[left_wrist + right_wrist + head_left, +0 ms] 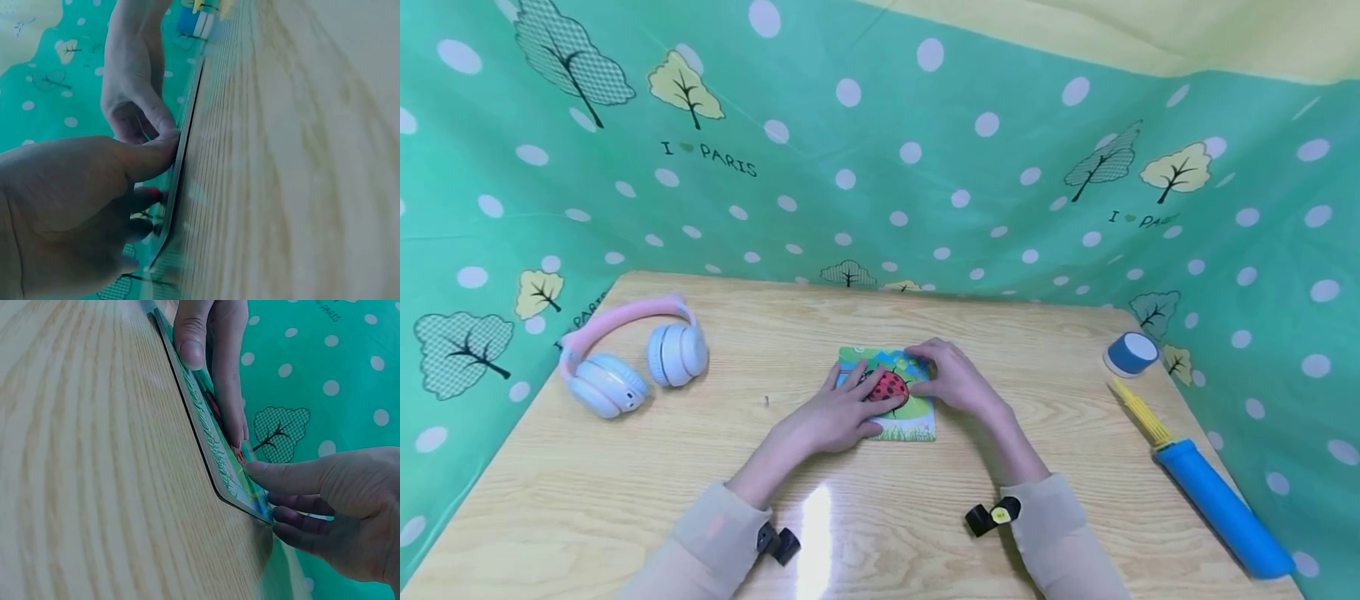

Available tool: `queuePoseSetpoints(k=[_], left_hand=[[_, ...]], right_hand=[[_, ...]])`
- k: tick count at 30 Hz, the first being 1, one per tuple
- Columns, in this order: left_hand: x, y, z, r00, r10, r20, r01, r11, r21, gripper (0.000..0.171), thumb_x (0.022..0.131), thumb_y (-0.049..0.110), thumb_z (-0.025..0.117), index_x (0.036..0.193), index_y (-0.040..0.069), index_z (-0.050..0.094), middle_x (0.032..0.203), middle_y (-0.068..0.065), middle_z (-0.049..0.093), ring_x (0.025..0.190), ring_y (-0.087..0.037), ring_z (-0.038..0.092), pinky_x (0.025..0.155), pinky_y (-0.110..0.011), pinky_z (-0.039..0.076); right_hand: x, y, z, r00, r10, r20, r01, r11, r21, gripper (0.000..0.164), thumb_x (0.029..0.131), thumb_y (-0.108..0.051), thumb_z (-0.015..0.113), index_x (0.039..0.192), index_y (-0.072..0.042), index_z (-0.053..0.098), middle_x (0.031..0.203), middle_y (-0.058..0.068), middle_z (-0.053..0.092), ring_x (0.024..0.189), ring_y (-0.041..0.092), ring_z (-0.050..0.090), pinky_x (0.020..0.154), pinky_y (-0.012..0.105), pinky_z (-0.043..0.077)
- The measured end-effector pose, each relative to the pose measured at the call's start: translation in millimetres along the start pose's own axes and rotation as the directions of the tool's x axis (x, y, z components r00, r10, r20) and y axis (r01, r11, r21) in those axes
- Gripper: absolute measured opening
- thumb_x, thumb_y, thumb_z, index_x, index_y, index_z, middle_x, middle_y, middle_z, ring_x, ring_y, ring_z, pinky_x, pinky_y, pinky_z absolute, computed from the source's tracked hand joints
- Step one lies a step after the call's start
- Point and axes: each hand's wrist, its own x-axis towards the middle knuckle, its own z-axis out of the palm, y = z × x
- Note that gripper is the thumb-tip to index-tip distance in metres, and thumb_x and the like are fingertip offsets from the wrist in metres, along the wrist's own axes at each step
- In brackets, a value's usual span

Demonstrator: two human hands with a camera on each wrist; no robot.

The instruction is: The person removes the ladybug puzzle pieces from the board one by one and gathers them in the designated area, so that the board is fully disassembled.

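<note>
A flat ladybug puzzle board (912, 431), with a red spotted beetle on green above a grassy strip, lies on the table between both hands. Spread fairly straight across its left and middle part, the fingers of my left hand (842, 410) rest on the picture; its thumb sits by the near edge. At the far right corner, my right hand (958, 377) holds the board with curved fingers, thumb on the picture. The right wrist view shows that thumb (275, 477) beside the beetle and the fingertips at the board's edge. The left wrist view sees the board (181, 156) nearly edge-on.
Pink and pale blue headphones (677, 350) lie at the left. A round blue and white container (1131, 354) stands at the far right, near a blue hand pump (1221, 504) with a yellow nozzle. Green dotted cloth (880, 150) surrounds the wooden table (760, 325).
</note>
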Motion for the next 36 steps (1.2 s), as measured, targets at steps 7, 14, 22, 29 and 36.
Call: queuePoseSetpoints(k=[7,14,22,29,36], left_hand=[[2.5,-7.6,-3.9,0.999,0.029,0.033,-0.029,0.999,-0.027,0.056,0.106,0.042,0.053,0.159,0.036,0.038,0.175,-0.015,0.005,0.161,-0.043,0.001,0.128,-0.068,0.005],[2.6,-13.2,-7.2,0.998,0.034,0.05,-0.032,0.998,-0.045,0.058,0.103,0.044,0.058,0.158,0.036,0.041,0.174,-0.016,0.008,0.161,-0.043,0.004,0.128,-0.068,0.007],[5.7,-11.3,-8.6,0.999,0.029,0.042,-0.031,0.999,0.045,0.055,0.104,0.049,0.053,0.157,0.041,0.039,0.175,-0.013,0.01,0.162,-0.04,0.007,0.129,-0.066,0.012],[4.4,-12.4,-9.4,0.999,0.026,0.036,-0.028,0.998,0.048,0.056,0.104,0.049,0.054,0.157,0.039,0.04,0.174,-0.013,0.013,0.162,-0.041,0.008,0.128,-0.066,0.013],[7.8,-11.3,-7.5,0.998,0.024,0.053,-0.027,0.997,0.066,0.056,0.104,0.051,0.052,0.158,0.042,0.037,0.175,-0.011,0.009,0.162,-0.039,0.006,0.129,-0.066,0.012]], right_hand=[[1,1,3,1.0,-0.006,-0.006,0.006,1.0,0.011,0.064,0.083,-0.018,0.087,0.141,-0.008,0.062,0.133,0.01,0.066,0.127,0.029,0.059,0.113,0.049,0.047],[4,1,5,1.0,-0.011,0.003,0.01,0.999,0.046,0.066,0.082,-0.019,0.088,0.141,-0.007,0.062,0.135,0.01,0.066,0.126,0.029,0.061,0.112,0.049,0.048],[3,2,2,1.0,0.007,-0.013,-0.006,1.0,0.025,0.065,0.081,-0.02,0.089,0.14,-0.008,0.063,0.133,0.009,0.067,0.124,0.028,0.062,0.111,0.048,0.049],[5,2,2,1.0,-0.016,-0.006,0.016,0.999,0.029,0.064,0.081,-0.018,0.088,0.139,-0.008,0.063,0.131,0.01,0.066,0.121,0.027,0.062,0.109,0.047,0.051],[4,6,5,1.0,-0.001,-0.013,0.002,0.999,0.041,0.066,0.082,-0.018,0.088,0.142,-0.009,0.061,0.13,0.009,0.065,0.119,0.026,0.061,0.107,0.046,0.051]])
